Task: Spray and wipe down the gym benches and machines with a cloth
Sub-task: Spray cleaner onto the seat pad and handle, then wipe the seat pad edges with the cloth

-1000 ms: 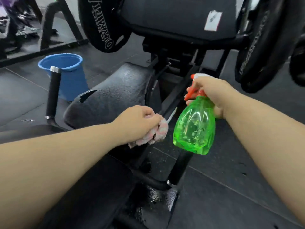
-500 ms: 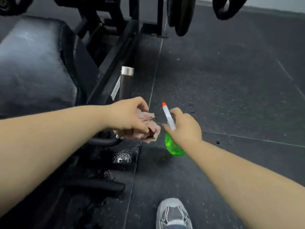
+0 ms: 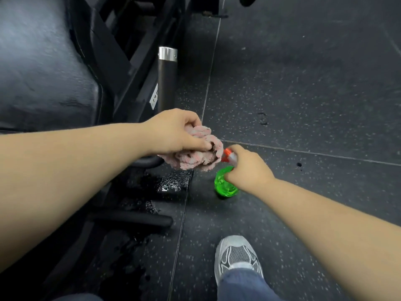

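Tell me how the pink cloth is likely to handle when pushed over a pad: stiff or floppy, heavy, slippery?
Probably floppy: the cloth bunches in soft folds and droops below the left hand gripping it. Likely light, as one hand carries it. Its fluffy pile should drag rather than slide.

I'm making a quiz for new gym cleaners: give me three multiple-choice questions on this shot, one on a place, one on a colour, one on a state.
1. Where is the cloth?
A) in a bucket
B) in the left hand
C) hung on a hook

2. What colour is the spray bottle body?
A) green
B) blue
C) white

3. What is the right hand doing?
A) hanging idle
B) lying flat and empty
C) gripping the spray bottle

Answers:
1 B, its fingers curl round the bunched pink cloth.
2 A, green shows below the right hand, under an orange trigger.
3 C, its fingers wrap the bottle.
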Motion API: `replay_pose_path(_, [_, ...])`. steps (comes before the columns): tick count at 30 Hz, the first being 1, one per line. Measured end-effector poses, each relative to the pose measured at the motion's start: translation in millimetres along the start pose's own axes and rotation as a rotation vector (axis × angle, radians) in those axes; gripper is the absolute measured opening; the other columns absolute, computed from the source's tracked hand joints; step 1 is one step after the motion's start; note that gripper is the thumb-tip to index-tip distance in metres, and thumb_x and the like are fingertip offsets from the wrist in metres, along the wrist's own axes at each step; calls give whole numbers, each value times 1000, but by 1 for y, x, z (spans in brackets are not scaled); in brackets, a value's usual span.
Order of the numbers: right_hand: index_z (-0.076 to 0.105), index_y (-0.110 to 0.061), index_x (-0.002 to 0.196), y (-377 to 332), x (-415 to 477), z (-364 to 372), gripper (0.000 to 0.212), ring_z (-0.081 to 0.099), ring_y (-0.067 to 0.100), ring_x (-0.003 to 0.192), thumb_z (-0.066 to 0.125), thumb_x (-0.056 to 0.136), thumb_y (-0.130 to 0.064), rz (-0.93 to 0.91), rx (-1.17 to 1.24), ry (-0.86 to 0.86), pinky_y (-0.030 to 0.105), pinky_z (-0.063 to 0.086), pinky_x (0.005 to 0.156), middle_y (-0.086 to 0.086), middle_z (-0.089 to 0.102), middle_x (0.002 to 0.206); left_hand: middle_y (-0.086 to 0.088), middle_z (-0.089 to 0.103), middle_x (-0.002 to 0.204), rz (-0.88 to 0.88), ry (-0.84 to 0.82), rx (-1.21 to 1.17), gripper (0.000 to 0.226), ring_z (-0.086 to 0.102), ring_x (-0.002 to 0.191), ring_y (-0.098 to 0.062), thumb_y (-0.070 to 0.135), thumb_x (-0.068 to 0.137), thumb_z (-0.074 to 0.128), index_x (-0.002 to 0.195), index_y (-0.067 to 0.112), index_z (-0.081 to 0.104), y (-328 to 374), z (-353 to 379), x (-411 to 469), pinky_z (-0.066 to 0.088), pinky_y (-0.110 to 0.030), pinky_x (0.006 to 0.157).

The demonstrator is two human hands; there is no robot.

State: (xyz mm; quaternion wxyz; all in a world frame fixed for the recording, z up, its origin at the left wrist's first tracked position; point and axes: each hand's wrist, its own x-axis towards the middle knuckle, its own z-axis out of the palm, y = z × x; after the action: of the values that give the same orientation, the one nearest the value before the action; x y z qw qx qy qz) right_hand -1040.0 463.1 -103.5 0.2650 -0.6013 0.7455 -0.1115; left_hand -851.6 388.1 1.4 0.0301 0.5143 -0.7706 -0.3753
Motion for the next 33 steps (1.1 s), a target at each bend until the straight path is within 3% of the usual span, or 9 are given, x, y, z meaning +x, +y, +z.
replay_pose_path(3, [43,-33,139,-11,-14,-22,67,50,17,120,68,77,-38,-264,197,187,36,44,99,-7,56,130,5,71,84,30,101,-26,30,64,77,-9,50,76,76,89,24,67,-1,-7,-8,50,-26,72])
replay_pose_path(7, [43,-38,140,-81,-16,-43,67,52,4,113,67,78,-48,-539,369,270,22,42,98,-18,55,123,3,73,78,-76,290,-430,25,69,70,-12,43,83,73,90,20,69,-13,-33,-21,54,-28,58])
replay_pose_path(13, [52,-27,139,-189,22,-54,60,49,14,124,69,83,-14,-625,301,277,15,30,104,-2,57,134,-8,68,91,-122,383,-1149,26,66,80,-19,23,97,48,102,5,67,-42,-94,-40,57,-30,66])
replay_pose_path(16, [64,-20,119,-236,38,-50,36,55,21,110,59,85,-10,-524,249,230,28,42,91,3,58,121,-2,68,94,-264,596,-782,23,66,87,-20,28,98,47,93,15,66,-86,-132,-51,56,-32,77])
replay_pose_path(20, [53,-12,113,-267,67,-21,23,53,25,97,56,90,-14,-202,330,133,29,35,62,7,54,115,-14,48,143,-261,683,269,49,43,134,-32,36,90,61,137,26,56,-146,-143,-55,28,-40,115])
replay_pose_path(23, [59,-15,102,-260,72,1,20,51,19,79,48,87,-6,-122,561,165,20,35,51,2,59,96,-19,19,160,-188,587,329,57,21,146,-40,36,98,54,151,32,33,-164,-129,-45,12,-43,121])
replay_pose_path(27, [48,-19,69,-244,34,46,21,51,16,62,45,77,-1,-125,695,197,16,44,55,-5,53,67,-15,8,163,-207,570,390,58,8,149,-37,37,102,45,154,35,21,-165,-129,-44,3,-37,120])
replay_pose_path(29, [46,-24,68,-242,17,63,20,59,22,70,46,75,-5,-92,755,169,33,51,60,-4,58,71,-14,5,164,-221,547,389,58,6,150,-37,37,102,43,155,35,18,-159,-128,-44,3,-36,120])
replay_pose_path(33, [56,-29,73,-259,46,44,15,55,16,71,54,84,-18,84,981,250,29,39,60,-6,62,75,-10,-2,165,-251,492,403,59,3,150,-34,39,103,39,155,37,11,-157,-131,-48,5,-38,120])
